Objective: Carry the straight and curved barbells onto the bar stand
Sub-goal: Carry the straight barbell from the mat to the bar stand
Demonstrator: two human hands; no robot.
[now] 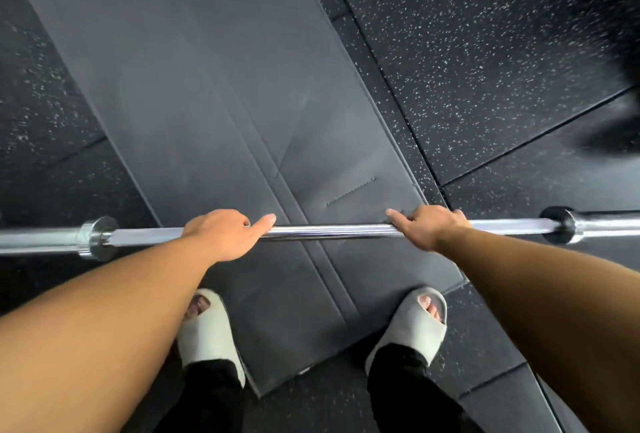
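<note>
A straight chrome barbell [332, 230] runs level across the view from edge to edge, with a collar near each end. My left hand [223, 235] is wrapped over the bar left of its middle, thumb lying along the shaft. My right hand [429, 226] grips the bar right of its middle in the same overhand way. The bar hangs in front of me, above my feet. No curved barbell and no bar stand are in view.
A dark grey mat [207, 103] lies diagonally on the black speckled rubber floor [485, 51]. My feet in pale slides [211, 335] [412, 325] stand at the mat's near end. A blurred dark shape [616, 114] sits at the right edge.
</note>
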